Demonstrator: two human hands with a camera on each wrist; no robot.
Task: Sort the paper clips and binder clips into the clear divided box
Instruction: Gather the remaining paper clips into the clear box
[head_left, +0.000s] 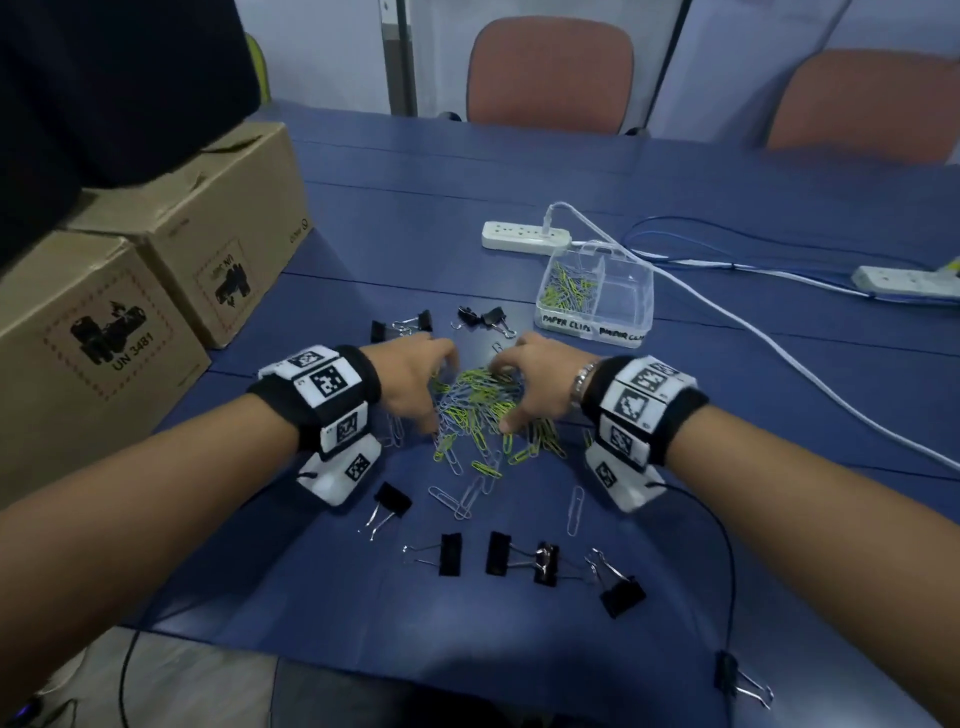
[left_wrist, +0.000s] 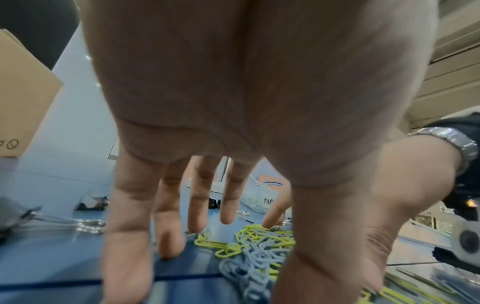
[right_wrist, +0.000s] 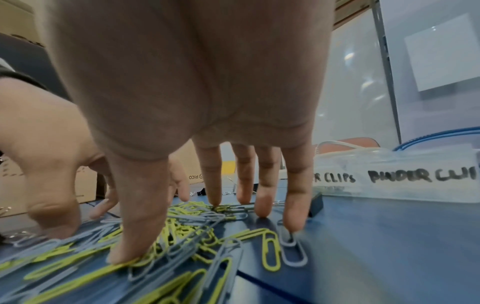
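Surface: blue table (head_left: 519, 171), seamed in panels, its near edge just in front of the person. Two orange chairs (head_left: 550, 73) stand at the far edge against a pale wall.

Left edge: two cartons (head_left: 104, 332), side by side, marked UN 3481.

Far right: white power strip (head_left: 524, 237) with a white cable (head_left: 753, 332) running off to the right; a second strip (head_left: 909, 283) and blue wires (head_left: 727, 260) beyond it.

Open room: bare table between the cartons and the hands, and on the right between the box and the near edge, crossed only by the cable.

Container: clear divided box (head_left: 595, 296), lid open, just behind the right hand, labelled PAPER CLIPS and BINDER CLIPS. The left compartment holds yellow and grey paper clips; what lies in the right compartment cannot be told.

Paper clips (head_left: 478, 410): loose heap, yellow and grey, table centre, with strays toward the near edge.

Binder clips (head_left: 498, 558): black, a row of about five near the person, four or so behind the heap, one (head_left: 727, 675) at the near right edge.

Left hand (head_left: 410, 376): palm down at the heap's left side, fingers spread and fairly straight, tips on the table and clips, grasping nothing.

Right hand (head_left: 535, 374): palm down at the heap's right side, fingers (right_wrist: 296, 197) spread and straight, tips pressing on clips, nothing grasped. Both wrists carry marker bands (head_left: 322, 400).
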